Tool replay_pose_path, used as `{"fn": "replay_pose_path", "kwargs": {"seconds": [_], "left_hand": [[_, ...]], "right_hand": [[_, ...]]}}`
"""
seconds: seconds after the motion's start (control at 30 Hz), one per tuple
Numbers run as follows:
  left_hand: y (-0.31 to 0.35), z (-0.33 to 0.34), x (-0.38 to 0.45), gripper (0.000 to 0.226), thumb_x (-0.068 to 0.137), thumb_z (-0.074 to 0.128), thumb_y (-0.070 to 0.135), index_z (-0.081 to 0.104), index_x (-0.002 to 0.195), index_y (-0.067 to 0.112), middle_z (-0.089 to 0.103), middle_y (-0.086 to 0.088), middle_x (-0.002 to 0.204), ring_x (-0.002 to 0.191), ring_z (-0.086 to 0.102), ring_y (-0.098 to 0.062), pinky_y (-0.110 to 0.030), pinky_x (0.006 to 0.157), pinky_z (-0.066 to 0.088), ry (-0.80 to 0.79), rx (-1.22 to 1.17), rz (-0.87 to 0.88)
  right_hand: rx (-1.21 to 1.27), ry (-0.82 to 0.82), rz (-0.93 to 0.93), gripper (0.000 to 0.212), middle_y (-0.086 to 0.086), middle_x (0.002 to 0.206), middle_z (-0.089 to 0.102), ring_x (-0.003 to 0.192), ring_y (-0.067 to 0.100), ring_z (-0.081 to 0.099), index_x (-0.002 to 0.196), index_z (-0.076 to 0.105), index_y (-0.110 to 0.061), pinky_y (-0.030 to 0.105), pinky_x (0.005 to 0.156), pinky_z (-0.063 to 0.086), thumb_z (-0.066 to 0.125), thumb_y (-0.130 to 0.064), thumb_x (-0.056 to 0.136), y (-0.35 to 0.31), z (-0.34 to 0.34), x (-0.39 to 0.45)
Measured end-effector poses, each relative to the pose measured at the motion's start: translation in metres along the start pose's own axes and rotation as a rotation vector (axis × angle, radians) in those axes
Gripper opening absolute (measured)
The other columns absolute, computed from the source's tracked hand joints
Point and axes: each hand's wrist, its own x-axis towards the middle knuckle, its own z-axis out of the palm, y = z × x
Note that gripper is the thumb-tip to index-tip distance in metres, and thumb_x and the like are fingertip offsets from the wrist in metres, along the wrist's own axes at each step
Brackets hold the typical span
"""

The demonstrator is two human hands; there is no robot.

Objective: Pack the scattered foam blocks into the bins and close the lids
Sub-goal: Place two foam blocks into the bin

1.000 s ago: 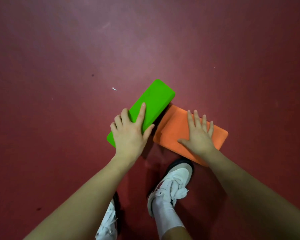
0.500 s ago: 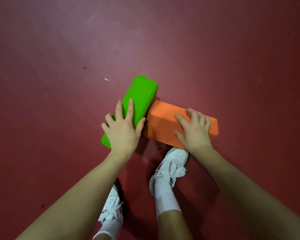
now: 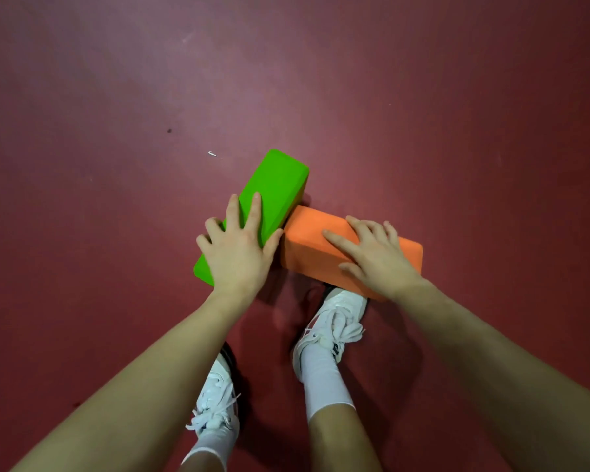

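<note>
Both arms reach down, left hand (image 3: 239, 253) and right hand (image 3: 377, 255) each gripping with spread fingers.

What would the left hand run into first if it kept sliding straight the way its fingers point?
Nothing, it seems: past the green block that the left hand grips, only bare red floor shows.

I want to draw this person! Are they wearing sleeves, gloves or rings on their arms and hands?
No. Both forearms are bare, with no sleeves showing. The left hand and right hand have no gloves, rings, watch or bracelets. Five fingers show on each.
</note>
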Motion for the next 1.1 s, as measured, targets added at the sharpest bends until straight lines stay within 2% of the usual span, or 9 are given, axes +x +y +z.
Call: {"fn": "replay_pose_path", "kwargs": {"seconds": [0.07,0.13,0.2,0.3,0.5,0.7,0.93,1.1], "left_hand": [[-0.004,-0.010,0.000,0.067,0.083,0.037,0.062,0.052,0.136,0.025,0.053,-0.011,0.136,0.088,0.053,-0.038,-0.041,0.071,0.041,0.000,-0.008,-0.005],[-0.010,-0.026,-0.001,0.066,0.083,0.039,0.062,0.052,0.136,0.024,0.053,-0.011,0.136,0.087,0.053,-0.038,-0.041,0.070,0.041,0.017,-0.021,-0.024],[-0.018,-0.047,-0.002,0.065,0.083,0.042,0.062,0.052,0.136,0.024,0.052,-0.011,0.137,0.087,0.053,-0.038,-0.040,0.069,0.041,0.028,-0.031,-0.045],[-0.038,-0.090,-0.001,0.064,0.084,0.052,0.059,0.051,0.137,0.024,0.051,-0.011,0.138,0.090,0.052,-0.039,-0.042,0.072,0.041,0.034,-0.066,-0.096],[-0.097,-0.214,-0.010,0.066,0.083,0.061,0.056,0.048,0.140,0.025,0.048,-0.011,0.142,0.096,0.051,-0.040,-0.044,0.076,0.040,0.101,-0.144,-0.243],[-0.171,-0.340,-0.036,0.067,0.088,0.051,0.059,0.036,0.146,0.030,0.035,-0.007,0.151,0.109,0.045,-0.039,-0.044,0.085,0.036,0.157,-0.184,-0.427],[-0.245,-0.448,-0.095,0.065,0.087,0.055,0.057,0.043,0.143,0.028,0.041,-0.009,0.147,0.106,0.047,-0.041,-0.045,0.084,0.038,0.259,-0.231,-0.683],[-0.286,-0.511,-0.154,0.064,0.084,0.060,0.055,0.048,0.140,0.026,0.046,-0.011,0.143,0.103,0.050,-0.042,-0.046,0.082,0.039,0.364,-0.251,-0.912]], "right_hand": [[0.049,-0.011,0.000,0.065,0.014,0.156,0.017,0.140,0.034,0.019,0.151,0.014,-0.043,0.059,0.113,0.009,0.050,-0.040,0.096,-0.011,-0.008,-0.006],[0.070,0.031,0.007,0.064,0.018,0.152,0.026,0.135,0.037,0.027,0.150,0.022,-0.039,0.055,0.111,0.022,0.054,-0.040,0.095,-0.025,-0.023,-0.015],[0.047,0.118,0.003,0.062,0.021,0.143,0.041,0.123,0.042,0.042,0.144,0.040,-0.035,0.053,0.096,0.037,0.065,-0.039,0.088,-0.043,-0.042,-0.025],[-0.038,0.220,-0.020,0.061,0.022,0.130,0.054,0.103,0.043,0.055,0.131,0.058,-0.031,0.050,0.080,0.045,0.078,-0.037,0.075,-0.076,-0.079,-0.034],[-0.236,0.362,-0.117,0.060,0.020,0.136,0.052,0.102,0.042,0.057,0.130,0.058,-0.029,0.047,0.077,0.046,0.078,-0.038,0.074,-0.165,-0.186,-0.050],[-0.295,0.451,-0.287,0.063,0.015,0.141,0.050,0.104,0.043,0.056,0.131,0.056,-0.030,0.048,0.078,0.044,0.079,-0.036,0.073,-0.264,-0.292,-0.067],[-0.223,0.503,-0.406,0.059,0.015,0.137,0.054,0.099,0.044,0.057,0.126,0.061,-0.029,0.050,0.077,0.046,0.081,-0.035,0.071,-0.382,-0.396,-0.079],[-0.249,0.486,-0.570,0.058,0.015,0.139,0.052,0.100,0.045,0.056,0.127,0.060,-0.029,0.051,0.077,0.046,0.079,-0.036,0.073,-0.470,-0.435,-0.102]]}}
